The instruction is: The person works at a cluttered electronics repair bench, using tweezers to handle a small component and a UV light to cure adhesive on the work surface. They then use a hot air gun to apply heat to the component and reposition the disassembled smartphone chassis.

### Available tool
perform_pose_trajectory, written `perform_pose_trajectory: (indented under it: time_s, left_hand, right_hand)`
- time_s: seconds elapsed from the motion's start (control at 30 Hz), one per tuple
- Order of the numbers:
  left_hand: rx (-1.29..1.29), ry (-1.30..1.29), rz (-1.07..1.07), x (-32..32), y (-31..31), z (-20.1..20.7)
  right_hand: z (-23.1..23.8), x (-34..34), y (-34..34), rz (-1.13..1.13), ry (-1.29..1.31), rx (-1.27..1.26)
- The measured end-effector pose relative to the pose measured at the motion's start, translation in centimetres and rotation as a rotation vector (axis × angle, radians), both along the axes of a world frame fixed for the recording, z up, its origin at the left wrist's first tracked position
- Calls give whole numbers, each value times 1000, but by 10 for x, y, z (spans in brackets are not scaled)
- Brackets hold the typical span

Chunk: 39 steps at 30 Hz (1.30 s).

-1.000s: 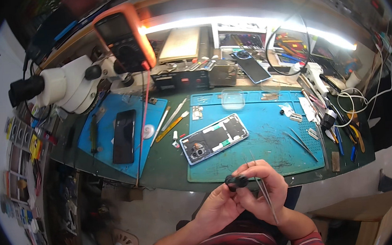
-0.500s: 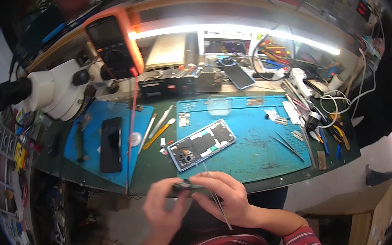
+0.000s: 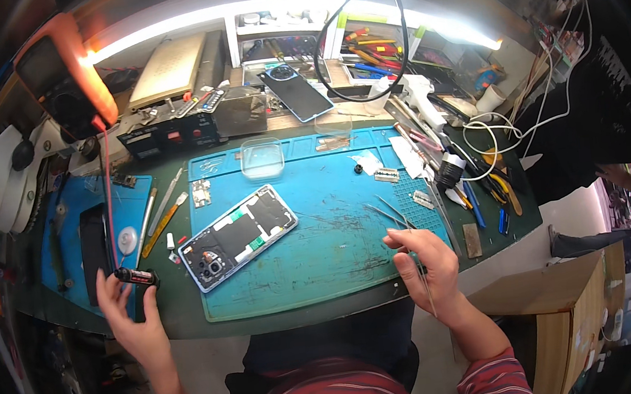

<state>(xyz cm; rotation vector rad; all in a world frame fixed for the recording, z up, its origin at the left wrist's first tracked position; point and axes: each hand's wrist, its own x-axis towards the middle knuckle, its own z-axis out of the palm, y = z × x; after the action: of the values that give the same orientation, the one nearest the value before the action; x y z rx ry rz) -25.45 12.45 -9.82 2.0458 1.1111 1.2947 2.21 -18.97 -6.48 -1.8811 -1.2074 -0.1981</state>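
At the left front of the bench, my left hand (image 3: 136, 320) has its thumb and fingers around a small black bottle (image 3: 138, 277) with a printed label. My right hand (image 3: 430, 266) is over the right front of the blue mat (image 3: 323, 272), closed on a pair of thin metal tweezers (image 3: 428, 292) that points down through the palm. Just beyond its fingertips lies a second pair of tweezers (image 3: 391, 212). Between the hands, an opened smartphone (image 3: 243, 236) lies tilted on the mat, its camera module and inner parts showing.
A dark phone (image 3: 94, 233) lies on the left mat, near an orange multimeter (image 3: 65, 77) with a hanging red lead. A clear plastic box (image 3: 262, 159) sits on the main mat. Razor blades (image 3: 386, 175), pliers (image 3: 508, 182) and white cables (image 3: 509, 121) occupy the right side.
My hands have parted: the left carried the black bottle leftward, the right moved right with the tweezers. The view has shifted, and the opened phone lies in the same spot on the mat.
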Motion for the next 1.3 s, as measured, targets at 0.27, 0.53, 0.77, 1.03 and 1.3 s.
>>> perform_pose_trajectory:
  time_s: [0.27,0.53,0.77,1.03,1.3]
  left_hand:
    - [298,222,-709,49,-78,32]
    - [263,450,-996,134,-85,43]
    - [276,482,-1043,140,-80,43]
    - [547,590,-1135,146,-70,36]
    - [637,643,-1188,146,-64,38]
  right_hand:
    - [-1,30,42,313,-74,-110]
    - [-2,46,52,403,-65,-158]
    - [-3,50,57,466,-285,-144]
    - [-12,60,62,494,-250,-104]
    - [-10,60,62,487,-225,-104]
